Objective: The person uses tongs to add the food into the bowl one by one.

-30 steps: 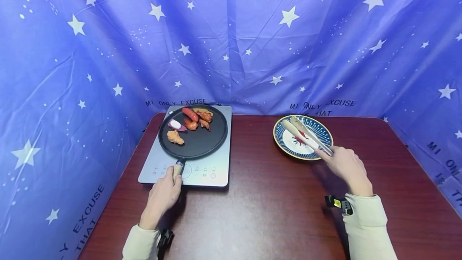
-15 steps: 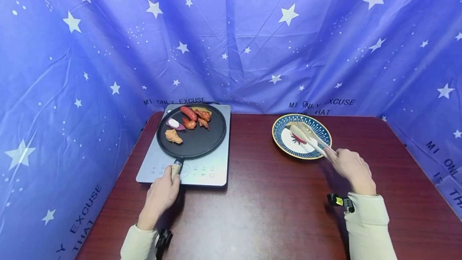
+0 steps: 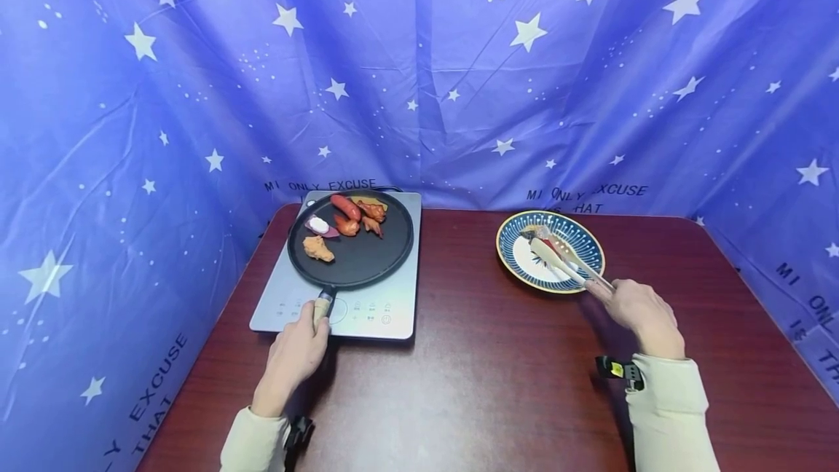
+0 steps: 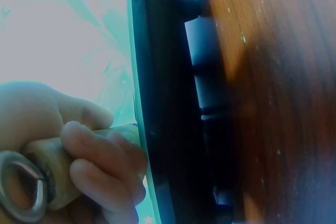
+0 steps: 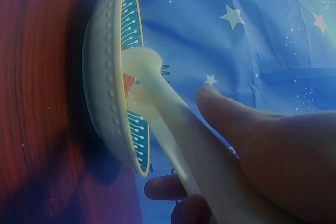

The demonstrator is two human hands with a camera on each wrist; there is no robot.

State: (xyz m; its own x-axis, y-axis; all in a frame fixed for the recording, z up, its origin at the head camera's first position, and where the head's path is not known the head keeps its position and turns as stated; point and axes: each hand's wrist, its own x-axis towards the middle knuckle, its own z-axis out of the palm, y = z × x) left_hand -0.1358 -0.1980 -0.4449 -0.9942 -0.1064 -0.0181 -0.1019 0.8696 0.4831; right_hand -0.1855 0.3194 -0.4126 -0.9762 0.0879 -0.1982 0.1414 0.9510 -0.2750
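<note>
In the head view my left hand (image 3: 298, 348) grips the wooden handle (image 3: 322, 308) of a black frying pan (image 3: 367, 268). The left wrist view shows fingers curled round that handle (image 4: 58, 169), which has a metal ring at its end. My right hand (image 3: 645, 315) holds a pair of pale-tipped tongs (image 3: 566, 264), whose tips reach into a blue-and-white patterned plate (image 3: 511, 257). A small red piece (image 5: 128, 83) shows between the tong tips in the right wrist view; its kind is unclear. The tips partly cover it.
The pan sits on a silver induction cooker (image 3: 387, 319). In it lie a red sausage (image 3: 345, 207), browned chicken wings (image 3: 347, 226), a fried chicken piece (image 3: 318, 249) and a purple-and-white piece (image 3: 320, 226). A starry blue curtain (image 3: 459, 130) surrounds the wooden table (image 3: 452, 384).
The tongs' arms have come closer together, and their tips have shifted slightly right and toward me in the plate. The red piece now shows nearer the tips. My left hand stays on the handle.
</note>
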